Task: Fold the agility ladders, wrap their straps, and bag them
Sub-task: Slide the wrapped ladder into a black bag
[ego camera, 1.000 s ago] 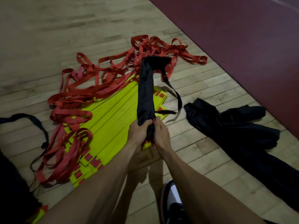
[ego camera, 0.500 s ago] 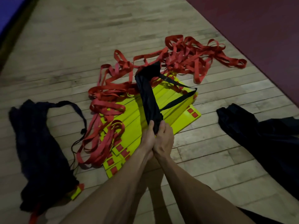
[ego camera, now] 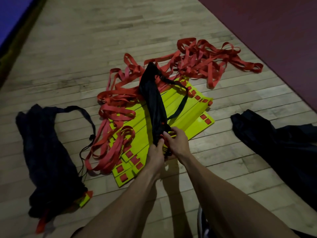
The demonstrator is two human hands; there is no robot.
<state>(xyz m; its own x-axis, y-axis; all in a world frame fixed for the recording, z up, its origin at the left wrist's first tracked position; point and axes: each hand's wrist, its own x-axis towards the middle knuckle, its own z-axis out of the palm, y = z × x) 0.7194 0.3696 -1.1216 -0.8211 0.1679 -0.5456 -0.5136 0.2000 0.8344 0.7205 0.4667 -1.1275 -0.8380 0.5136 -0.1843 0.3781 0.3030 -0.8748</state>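
**Closing the bag mouth over a packed ladder**

On the wooden floor [ego camera: 72, 48], far left, a filled dark bag [ego camera: 46, 152] lies flat with a yellow rung end [ego camera: 84, 200] poking from its mouth, so one ladder looks bagged already. Moving right, loose red straps [ego camera: 116, 107] sprawl over and around a spread of yellow rungs [ego camera: 185, 124], not yet folded or wrapped. Above that pile, the narrow black bag [ego camera: 152, 98] is held upright, its carry strap [ego camera: 181, 100] hanging in a loop to the right. The left hand [ego camera: 156, 152] grips the bag's lower end, fingers curled round the gathered fabric. The right hand [ego camera: 176, 141], touching the left, pinches at the same opening, where red and yellow show through; whether it holds a drawcord I cannot tell.

To do this well, I judge the left hand should hold the bundle firm while the right tucks stray webbing inside before cinching, otherwise a strap may snag in the closure. Farther right, another black bag [ego camera: 277, 141] lies slack on the floor.
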